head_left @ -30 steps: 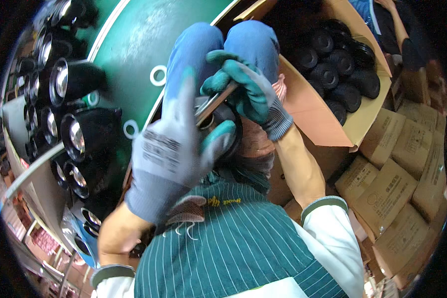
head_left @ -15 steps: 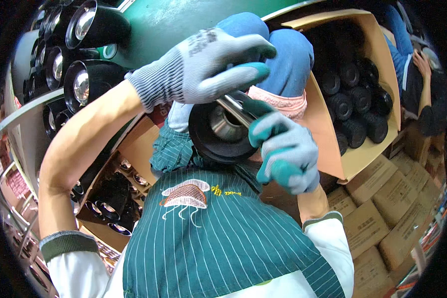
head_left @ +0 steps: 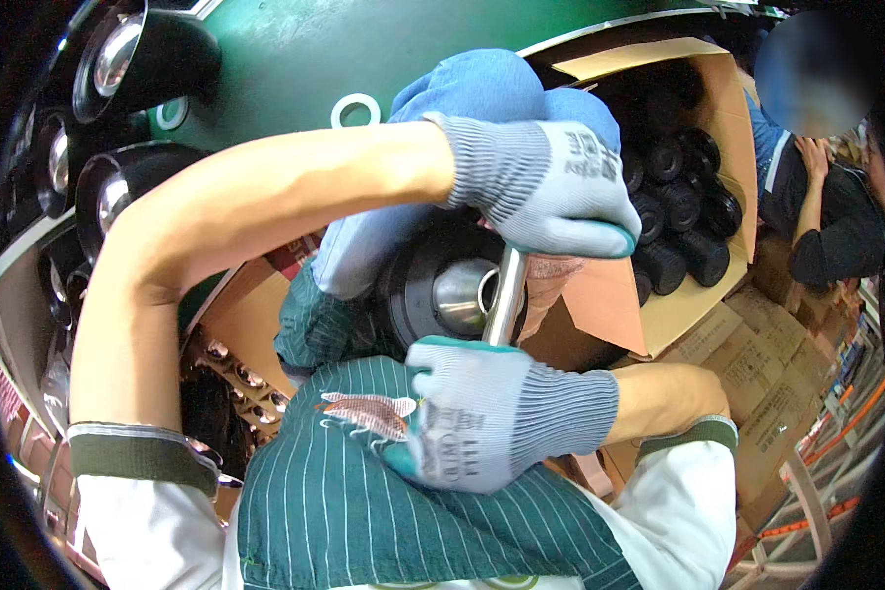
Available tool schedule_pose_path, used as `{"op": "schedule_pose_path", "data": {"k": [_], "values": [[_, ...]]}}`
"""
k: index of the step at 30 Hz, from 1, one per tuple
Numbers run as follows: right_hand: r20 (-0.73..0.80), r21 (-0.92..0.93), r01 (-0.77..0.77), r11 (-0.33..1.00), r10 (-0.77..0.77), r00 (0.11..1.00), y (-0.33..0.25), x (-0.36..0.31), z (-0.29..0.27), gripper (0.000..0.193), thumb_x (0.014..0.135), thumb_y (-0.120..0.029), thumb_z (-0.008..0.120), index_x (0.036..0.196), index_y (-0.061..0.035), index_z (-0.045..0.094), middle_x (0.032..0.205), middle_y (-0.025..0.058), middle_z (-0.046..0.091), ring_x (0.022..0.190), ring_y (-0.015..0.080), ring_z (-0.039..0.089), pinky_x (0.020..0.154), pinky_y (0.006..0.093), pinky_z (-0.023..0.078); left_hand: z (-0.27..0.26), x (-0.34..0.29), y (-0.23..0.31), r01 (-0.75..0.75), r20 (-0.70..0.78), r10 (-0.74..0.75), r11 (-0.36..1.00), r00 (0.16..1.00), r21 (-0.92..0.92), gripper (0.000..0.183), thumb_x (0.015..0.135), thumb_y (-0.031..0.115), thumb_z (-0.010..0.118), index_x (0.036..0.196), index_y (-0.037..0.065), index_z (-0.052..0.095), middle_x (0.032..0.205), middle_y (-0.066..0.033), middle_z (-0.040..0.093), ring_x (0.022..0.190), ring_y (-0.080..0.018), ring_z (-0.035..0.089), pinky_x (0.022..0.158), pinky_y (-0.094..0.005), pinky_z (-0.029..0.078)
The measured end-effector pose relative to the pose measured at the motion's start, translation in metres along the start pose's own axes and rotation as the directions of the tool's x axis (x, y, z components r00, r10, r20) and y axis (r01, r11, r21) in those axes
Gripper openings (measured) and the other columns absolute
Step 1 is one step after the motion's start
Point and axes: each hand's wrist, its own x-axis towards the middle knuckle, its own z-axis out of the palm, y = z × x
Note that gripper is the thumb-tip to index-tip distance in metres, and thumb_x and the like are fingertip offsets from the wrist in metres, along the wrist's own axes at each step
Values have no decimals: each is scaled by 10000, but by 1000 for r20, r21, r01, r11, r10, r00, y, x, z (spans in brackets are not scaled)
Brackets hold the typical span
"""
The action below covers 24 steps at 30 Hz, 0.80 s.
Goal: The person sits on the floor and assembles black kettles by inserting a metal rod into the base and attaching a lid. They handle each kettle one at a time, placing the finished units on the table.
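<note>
A shiny metal tube [head_left: 505,298] stands slanted between my two gloved hands, next to a black round part [head_left: 408,295] with a steel cup-shaped centre [head_left: 465,295] that rests in my lap. My left hand [head_left: 565,192] is closed around the tube's far end, its fingers wrapped and partly hidden. Lower down, against my striped apron [head_left: 383,521], my right hand [head_left: 472,418] is closed on the near end. Whether the tube is joined to the black part cannot be seen.
Black bell-shaped parts [head_left: 167,59] with shiny centres crowd the left. A white ring [head_left: 356,110] lies on the green surface [head_left: 295,59]. To the right, an open carton [head_left: 600,305] holds several black round parts [head_left: 680,202]. Another person [head_left: 846,216] sits beyond it, near cardboard [head_left: 767,383].
My left hand has moved right and closed over the tube's far end. My right hand has come down and left along it. The tube now stands more upright in view.
</note>
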Motion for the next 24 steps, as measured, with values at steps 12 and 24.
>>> {"op": "schedule_pose_path", "data": {"k": [12, 24], "values": [[-651, -323, -134, 937, -117, 750, -28, -15, -16, 230, 824, -334, 722, 922, -127, 709, 941, 96, 686, 1042, 221, 668, 1099, 500, 478, -23, -32, 2, 183, -395, -144, 981, 908, 63, 357, 1027, 345, 562, 1074, 37, 736, 841, -146, 719, 743, -303, 675, 758, -371, 548], [-874, 180, -571, 801, 397, 281, 6, -46, 77, 1005, 624, -496, 941, 1460, -96, 552, 1533, 298, 404, 1398, 470, 445, 1160, 539, 369, -48, -230, -45, 958, -921, -271, 15, 280, 287, 592, 957, 470, 624, 1387, 65, 575, 966, -217, 732, 862, -435, 694, 774, -506, 545]]}}
